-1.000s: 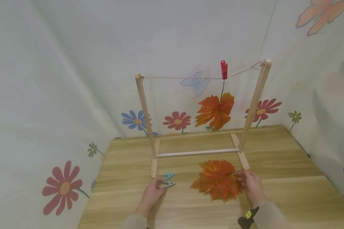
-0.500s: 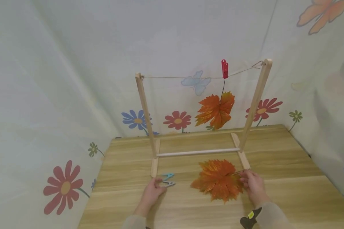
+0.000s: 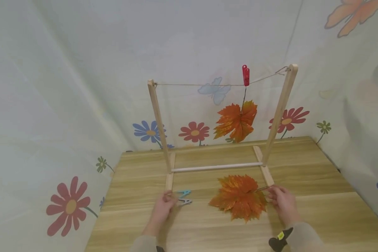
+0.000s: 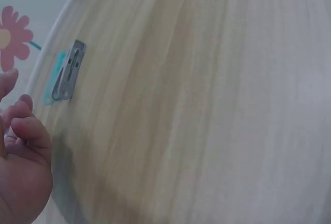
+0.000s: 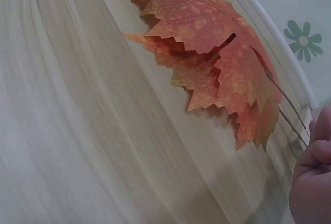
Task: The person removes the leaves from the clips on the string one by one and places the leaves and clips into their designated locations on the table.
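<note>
Two stacked orange artificial maple leaves (image 5: 207, 53) lie on the table, seen as one orange bunch in the head view. My right hand (image 3: 283, 204) pinches the ends of their thin stems (image 3: 264, 188), to the right of the leaves. My left hand (image 3: 160, 210) is beside a grey clothespin (image 3: 185, 201) and a turquoise clothespin (image 3: 184, 193), its fingers loosely bent and holding nothing. In the left wrist view a gap shows between the fingers and the grey clothespin (image 4: 72, 71), which partly covers the turquoise one. The left fingertips overlap the front end of the rack's left foot.
A wooden rack (image 3: 280, 112) with a string (image 3: 189, 84) across its top stands at the back. A red clothespin (image 3: 246, 76) on the string holds another orange leaf (image 3: 237, 120) by its stem. A white rod (image 3: 217, 167) joins the feet. A flower-printed curtain surrounds the table (image 3: 214, 234).
My left hand has drawn back leftward from the grey clothespin. My right hand has slid slightly right along the leaf stems, while the leaves stay in place.
</note>
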Action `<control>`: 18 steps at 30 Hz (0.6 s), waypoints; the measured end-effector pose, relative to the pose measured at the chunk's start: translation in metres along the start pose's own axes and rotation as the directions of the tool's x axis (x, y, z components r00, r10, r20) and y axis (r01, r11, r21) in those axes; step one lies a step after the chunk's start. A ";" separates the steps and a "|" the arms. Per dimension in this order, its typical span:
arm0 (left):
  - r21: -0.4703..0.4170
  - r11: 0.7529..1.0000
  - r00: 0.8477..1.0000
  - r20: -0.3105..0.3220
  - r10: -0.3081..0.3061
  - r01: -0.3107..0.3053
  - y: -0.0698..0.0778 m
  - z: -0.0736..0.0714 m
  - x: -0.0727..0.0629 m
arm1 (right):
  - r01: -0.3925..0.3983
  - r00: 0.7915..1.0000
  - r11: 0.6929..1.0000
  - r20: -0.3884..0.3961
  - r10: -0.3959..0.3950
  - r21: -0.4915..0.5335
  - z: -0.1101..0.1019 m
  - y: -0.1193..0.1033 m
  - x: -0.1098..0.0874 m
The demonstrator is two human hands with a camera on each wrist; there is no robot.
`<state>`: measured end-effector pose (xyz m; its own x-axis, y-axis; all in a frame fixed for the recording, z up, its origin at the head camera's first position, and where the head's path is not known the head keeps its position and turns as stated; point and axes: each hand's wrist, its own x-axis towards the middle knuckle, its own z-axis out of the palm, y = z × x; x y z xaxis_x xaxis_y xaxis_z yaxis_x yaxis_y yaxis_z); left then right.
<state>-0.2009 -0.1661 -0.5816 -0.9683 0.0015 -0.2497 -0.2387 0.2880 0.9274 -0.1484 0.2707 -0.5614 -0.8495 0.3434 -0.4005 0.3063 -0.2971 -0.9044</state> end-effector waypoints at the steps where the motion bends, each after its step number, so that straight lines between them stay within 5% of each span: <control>1: -0.010 1.000 1.000 -0.001 0.007 -0.007 0.002 0.000 0.001 | 0.007 1.000 1.000 0.004 -0.007 -0.012 -0.001 -0.002 0.000; 8: -0.049 0.998 0.999 0.018 0.030 -0.029 0.019 0.003 0.014 | 0.038 0.999 0.997 0.039 -0.036 -0.060 -0.002 -0.019 -0.001; 18: -0.055 0.991 0.991 0.051 0.121 -0.119 0.066 0.007 0.034 | 0.158 0.986 0.974 0.079 -0.147 -0.163 0.004 -0.046 0.004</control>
<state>-0.2494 -0.1403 -0.5313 -0.9851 0.0855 -0.1492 -0.1259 0.2329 0.9643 -0.1675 0.2824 -0.5213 -0.9168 0.3114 -0.2501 0.2337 -0.0896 -0.9682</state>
